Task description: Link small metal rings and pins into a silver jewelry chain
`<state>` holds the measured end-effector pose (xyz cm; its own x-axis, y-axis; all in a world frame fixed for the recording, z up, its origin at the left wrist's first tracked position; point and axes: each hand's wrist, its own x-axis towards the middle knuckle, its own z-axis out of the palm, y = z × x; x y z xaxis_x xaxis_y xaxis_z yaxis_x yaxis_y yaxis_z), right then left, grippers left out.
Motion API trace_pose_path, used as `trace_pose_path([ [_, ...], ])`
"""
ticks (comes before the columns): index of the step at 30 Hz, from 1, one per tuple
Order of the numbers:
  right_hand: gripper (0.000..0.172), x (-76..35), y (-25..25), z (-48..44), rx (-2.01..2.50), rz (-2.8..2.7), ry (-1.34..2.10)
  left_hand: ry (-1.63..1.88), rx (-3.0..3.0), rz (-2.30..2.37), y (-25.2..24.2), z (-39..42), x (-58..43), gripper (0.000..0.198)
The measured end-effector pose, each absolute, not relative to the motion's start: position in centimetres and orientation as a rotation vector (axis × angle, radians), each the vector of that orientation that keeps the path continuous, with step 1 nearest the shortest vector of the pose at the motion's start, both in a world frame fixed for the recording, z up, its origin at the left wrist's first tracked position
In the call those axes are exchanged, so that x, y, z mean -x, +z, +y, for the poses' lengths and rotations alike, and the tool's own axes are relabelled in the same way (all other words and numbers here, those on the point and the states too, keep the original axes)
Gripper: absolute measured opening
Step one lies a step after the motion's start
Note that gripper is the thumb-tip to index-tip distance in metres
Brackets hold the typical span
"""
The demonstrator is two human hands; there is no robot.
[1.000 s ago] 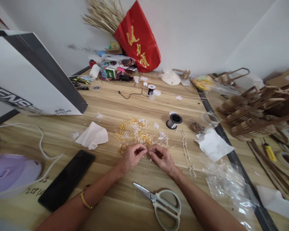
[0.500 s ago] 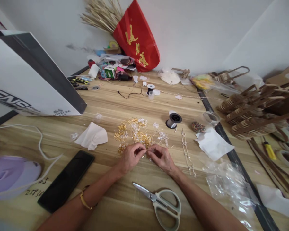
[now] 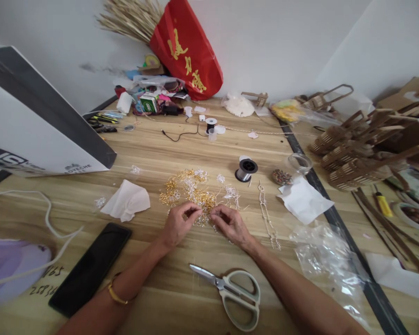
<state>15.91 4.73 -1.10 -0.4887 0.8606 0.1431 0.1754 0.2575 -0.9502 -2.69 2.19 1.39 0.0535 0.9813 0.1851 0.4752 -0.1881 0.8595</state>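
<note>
A loose pile of gold and silver rings and beads (image 3: pixel 185 180) lies on the wooden table. Just in front of it, my left hand (image 3: pixel 179 223) is pinched, thumb against forefinger; what it holds is too small to make out. Close by on the right, my right hand (image 3: pixel 232 225) is also pinched, over something tiny that I cannot name. A small gap separates the fingertips. A beaded chain (image 3: pixel 266 216) lies to the right of my right hand. Scissors (image 3: pixel 226 293) with pale handles rest between my forearms, and a spool of wire (image 3: pixel 246 170) stands behind.
A black phone (image 3: pixel 91 267) and a crumpled tissue (image 3: pixel 127 201) lie to the left, near a large white box (image 3: pixel 45 116). On the right are clear plastic bags (image 3: pixel 326 256), a jar of beads (image 3: pixel 282 177) and small woven baskets (image 3: pixel 349 158). A red bag (image 3: pixel 188 51) leans against the wall.
My fingertips have moved apart, the left hand shifting left, so a gap shows between them. The whole view has swung slightly to the right.
</note>
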Motion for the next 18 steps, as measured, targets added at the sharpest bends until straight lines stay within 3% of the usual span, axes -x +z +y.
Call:
trace_pose_path([
  [8,0.023,-16.0,-1.3,4.9,0.974,-1.726,1.326,1.209,-1.779,1.705,0.8,3.8,5.4,0.019],
  [18,0.021,-16.0,-1.1,5.0,0.972,-1.732,1.306,0.903,-2.287,1.675,-0.8,4.2,5.8,0.024],
])
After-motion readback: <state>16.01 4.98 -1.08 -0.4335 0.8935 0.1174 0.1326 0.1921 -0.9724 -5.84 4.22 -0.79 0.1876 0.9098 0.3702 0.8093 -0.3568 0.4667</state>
